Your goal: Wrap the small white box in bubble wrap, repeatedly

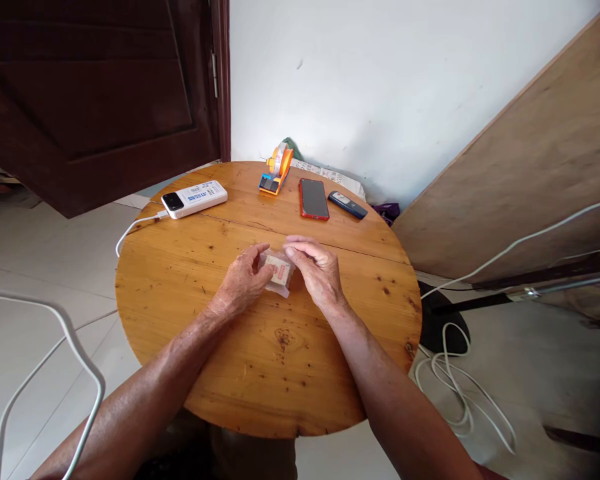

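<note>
A small pale box with red print [281,272] lies near the middle of the round wooden table, in crinkled clear plastic wrap [281,291]. My left hand [243,279] holds it from the left, the thumb resting on its top face and the fingers along its far left side. At the far right corner of the wrap is my right hand [320,270], with thumb and forefinger pinched together. They appear to grip the plastic's edge, though the fingertips partly hide it.
Farther back on the table [260,360] are a white power bank [197,199] with a cable, an orange tape dispenser [277,170], a red-edged phone [314,199] and a dark blue handheld device [347,205]. White cables [453,380] lie coiled on the floor at right.
</note>
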`<action>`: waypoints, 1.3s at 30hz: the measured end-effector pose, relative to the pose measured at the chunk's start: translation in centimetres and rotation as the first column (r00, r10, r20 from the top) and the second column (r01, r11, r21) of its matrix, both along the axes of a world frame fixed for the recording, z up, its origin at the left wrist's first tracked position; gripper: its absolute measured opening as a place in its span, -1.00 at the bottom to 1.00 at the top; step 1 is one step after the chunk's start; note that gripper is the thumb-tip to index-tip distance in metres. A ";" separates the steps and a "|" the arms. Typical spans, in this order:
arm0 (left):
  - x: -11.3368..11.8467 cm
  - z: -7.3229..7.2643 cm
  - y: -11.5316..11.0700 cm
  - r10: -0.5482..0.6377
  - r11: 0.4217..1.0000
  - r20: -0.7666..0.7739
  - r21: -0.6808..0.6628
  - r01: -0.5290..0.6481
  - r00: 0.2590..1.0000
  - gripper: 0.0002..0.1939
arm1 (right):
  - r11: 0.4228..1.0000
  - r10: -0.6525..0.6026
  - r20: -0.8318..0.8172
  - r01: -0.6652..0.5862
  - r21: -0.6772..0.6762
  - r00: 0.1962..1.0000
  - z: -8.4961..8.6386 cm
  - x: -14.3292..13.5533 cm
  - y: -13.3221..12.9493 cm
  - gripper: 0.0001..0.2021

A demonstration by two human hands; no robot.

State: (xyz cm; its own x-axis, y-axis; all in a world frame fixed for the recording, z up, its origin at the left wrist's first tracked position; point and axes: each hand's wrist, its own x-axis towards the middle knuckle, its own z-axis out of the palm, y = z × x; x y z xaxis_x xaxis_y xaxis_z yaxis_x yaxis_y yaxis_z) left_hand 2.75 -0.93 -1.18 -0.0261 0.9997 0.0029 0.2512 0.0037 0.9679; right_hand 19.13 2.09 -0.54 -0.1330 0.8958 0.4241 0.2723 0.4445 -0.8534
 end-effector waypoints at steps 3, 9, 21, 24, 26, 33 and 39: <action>-0.2 0.3 -0.1 -0.021 1.000 0.030 -0.007 0.021 0.999 -0.47 | 0.997 0.029 0.101 -0.036 0.073 0.995 0.2 -0.2 -0.4 -0.84; -0.7 0.7 0.1 -0.049 0.997 0.138 -0.050 0.057 0.989 -0.53 | 0.949 -0.038 0.417 -0.098 0.299 0.908 0.7 0.0 -1.7 -0.77; -0.9 0.8 0.3 -0.043 0.996 0.188 -0.072 0.057 0.981 -0.58 | 0.881 -0.108 0.602 -0.204 0.426 0.791 0.8 0.8 -2.9 -0.79; -0.9 0.8 0.3 -0.050 0.996 0.189 -0.068 0.064 0.981 -0.50 | 0.888 -0.111 0.602 -0.193 0.418 0.791 0.8 0.8 -3.0 -0.80; -0.8 0.7 0.3 -0.049 0.997 0.183 -0.056 0.060 0.982 -0.45 | 0.886 -0.110 0.575 -0.183 0.427 0.810 0.9 0.8 -3.1 -0.81; -0.4 -0.2 0.7 0.015 1.000 0.054 0.003 -0.015 0.998 -0.49 | 0.971 -0.015 0.505 -0.109 0.214 0.863 0.4 1.1 -2.5 -0.34; -0.4 -0.2 0.4 0.059 0.997 -0.124 0.055 -0.052 0.990 -0.46 | 0.992 0.106 0.433 -0.123 0.013 0.895 -0.2 1.3 -2.1 -0.34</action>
